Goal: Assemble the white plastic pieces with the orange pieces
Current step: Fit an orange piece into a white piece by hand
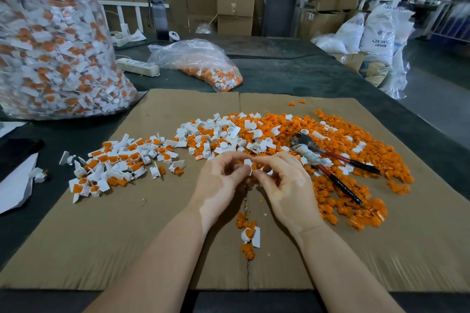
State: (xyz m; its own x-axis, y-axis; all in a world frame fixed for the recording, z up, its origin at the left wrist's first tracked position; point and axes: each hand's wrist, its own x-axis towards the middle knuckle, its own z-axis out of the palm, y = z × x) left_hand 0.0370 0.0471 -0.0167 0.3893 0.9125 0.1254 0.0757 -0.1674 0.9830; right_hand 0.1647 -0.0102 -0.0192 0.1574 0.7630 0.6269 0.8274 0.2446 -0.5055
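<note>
Both hands meet over the flat brown cardboard sheet (157, 236) on the dark bench (292, 76). The left hand (218, 183) and right hand (287, 185) pinch one small white plastic piece (248, 164) between their fingertips. Just beyond lies the heap of loose orange plastic pieces (338, 160), mixed with white ones. Assembled white-and-orange pieces (114, 162) lie to the left. Red-handled pliers (330, 160) rest on the heap.
</note>
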